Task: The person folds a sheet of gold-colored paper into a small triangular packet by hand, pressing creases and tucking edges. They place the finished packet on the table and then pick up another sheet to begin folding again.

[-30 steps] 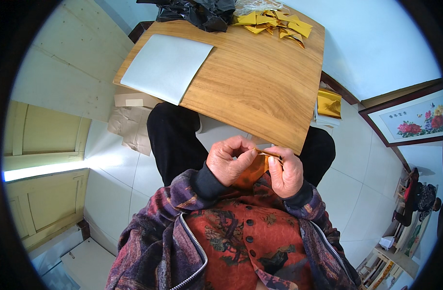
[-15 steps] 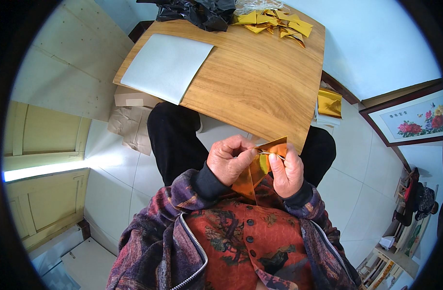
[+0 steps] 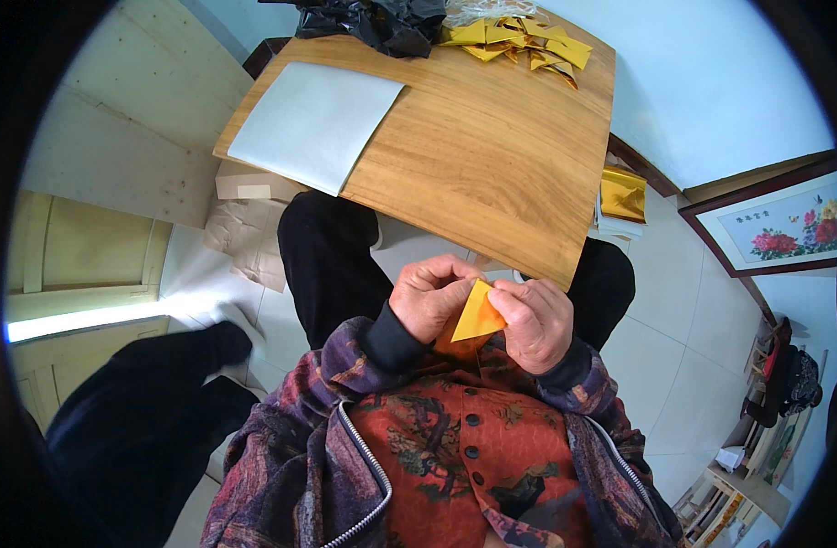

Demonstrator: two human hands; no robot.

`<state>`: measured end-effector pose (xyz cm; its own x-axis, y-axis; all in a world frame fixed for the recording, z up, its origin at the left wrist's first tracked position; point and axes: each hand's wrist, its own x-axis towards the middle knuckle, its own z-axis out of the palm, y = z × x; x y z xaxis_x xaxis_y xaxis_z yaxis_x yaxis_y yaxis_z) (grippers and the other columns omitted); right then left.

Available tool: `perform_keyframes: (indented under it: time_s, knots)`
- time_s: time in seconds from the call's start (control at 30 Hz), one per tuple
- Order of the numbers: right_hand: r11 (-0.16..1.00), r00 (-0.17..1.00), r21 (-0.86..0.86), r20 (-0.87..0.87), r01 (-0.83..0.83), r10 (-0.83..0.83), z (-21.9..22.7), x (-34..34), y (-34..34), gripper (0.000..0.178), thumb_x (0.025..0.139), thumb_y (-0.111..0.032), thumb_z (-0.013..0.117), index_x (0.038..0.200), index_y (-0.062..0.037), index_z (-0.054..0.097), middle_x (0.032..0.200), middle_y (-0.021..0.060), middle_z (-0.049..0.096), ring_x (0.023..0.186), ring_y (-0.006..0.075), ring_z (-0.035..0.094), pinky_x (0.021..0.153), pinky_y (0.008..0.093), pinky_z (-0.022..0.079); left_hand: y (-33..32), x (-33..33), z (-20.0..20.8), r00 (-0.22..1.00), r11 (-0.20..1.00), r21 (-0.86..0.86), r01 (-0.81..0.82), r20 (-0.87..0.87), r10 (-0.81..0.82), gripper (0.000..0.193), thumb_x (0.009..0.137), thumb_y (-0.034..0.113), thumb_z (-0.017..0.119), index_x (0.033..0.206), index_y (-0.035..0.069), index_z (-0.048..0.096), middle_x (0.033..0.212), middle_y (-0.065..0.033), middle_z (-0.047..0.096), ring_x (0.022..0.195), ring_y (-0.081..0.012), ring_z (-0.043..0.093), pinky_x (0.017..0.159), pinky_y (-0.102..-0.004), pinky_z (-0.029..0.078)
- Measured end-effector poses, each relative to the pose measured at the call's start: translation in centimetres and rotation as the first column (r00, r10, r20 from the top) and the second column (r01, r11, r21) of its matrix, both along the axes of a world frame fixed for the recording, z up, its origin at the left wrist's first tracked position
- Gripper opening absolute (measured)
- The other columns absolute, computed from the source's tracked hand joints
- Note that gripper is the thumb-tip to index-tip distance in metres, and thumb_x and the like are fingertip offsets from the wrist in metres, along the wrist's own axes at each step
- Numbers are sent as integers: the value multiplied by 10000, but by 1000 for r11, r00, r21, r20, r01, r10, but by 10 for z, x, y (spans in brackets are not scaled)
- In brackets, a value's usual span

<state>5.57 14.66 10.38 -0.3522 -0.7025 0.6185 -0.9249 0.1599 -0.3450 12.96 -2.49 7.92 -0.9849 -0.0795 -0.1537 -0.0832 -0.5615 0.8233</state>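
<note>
Between my two hands, over my lap, is a piece of gold foil paper (image 3: pixel 479 316) with a folded triangular flap facing up. My left hand (image 3: pixel 430 297) pinches its left side near the top corner. On the other side my right hand (image 3: pixel 534 321) grips the paper with thumb and curled fingers. Part of the sheet below is hidden by the hands and blends with my red shirt. A pile of folded gold paper pieces (image 3: pixel 519 44) lies at the far right of the wooden table (image 3: pixel 473 137).
A grey-white sheet (image 3: pixel 313 123) lies on the table's left, with a black plastic bag (image 3: pixel 377 23) behind it. Gold paper sheets (image 3: pixel 623 194) are stacked right of the table. Another person's dark-trousered legs (image 3: pixel 153 411) are at the lower left. A framed flower picture (image 3: pixel 775 224) leans at the right.
The gold paper has been folded from an open, wider shape into a smaller triangle showing its flap. My right hand has shifted slightly left. Another person's legs have come in at lower left.
</note>
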Motion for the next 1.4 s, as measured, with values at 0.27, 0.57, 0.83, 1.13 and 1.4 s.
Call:
perform_keyframes:
  time_s: [0.27,0.57,0.83,1.13,1.4]
  knots:
    - [991,995,137,-101,6,8,1,0,4,352,792,-112,632,1132,-44,573,985,127,613,657,230,593,575,339,457,0,0,-2,998,997,72,24,58,-28,121,959,66,590,951,-31,663,872,-39,683,784,-84,622,716,-225,520]
    - [979,993,202,-117,-3,27,3,-2,6,311,795,-121,607,1093,-33,588,989,131,606,674,227,583,592,334,460,-2,-2,-4,996,998,-20,55,70,-53,184,993,115,544,979,-29,658,866,-27,671,766,-70,596,706,-220,506]
    - [979,993,205,-122,14,12,1,-1,5,294,800,-113,618,1082,-29,602,985,132,616,692,228,594,603,339,469,-6,-1,2,990,990,-100,98,115,-86,137,946,98,615,979,-27,661,870,-23,672,787,-69,593,724,-221,497]
    - [983,992,183,122,-12,-11,1,0,4,413,765,-74,677,1164,-34,581,1051,144,626,829,279,650,702,357,516,-9,-3,1,988,966,-234,106,131,-77,91,929,38,609,994,-15,644,871,-19,669,774,-61,604,712,-204,493]
    - [1000,268,27,963,12,-29,13,-7,8,228,978,-177,574,1073,30,587,883,51,647,839,79,583,760,241,478,-6,-2,16,997,845,-532,60,-2,-73,125,909,55,628,1017,-4,650,848,-25,668,756,-71,610,707,-227,501]
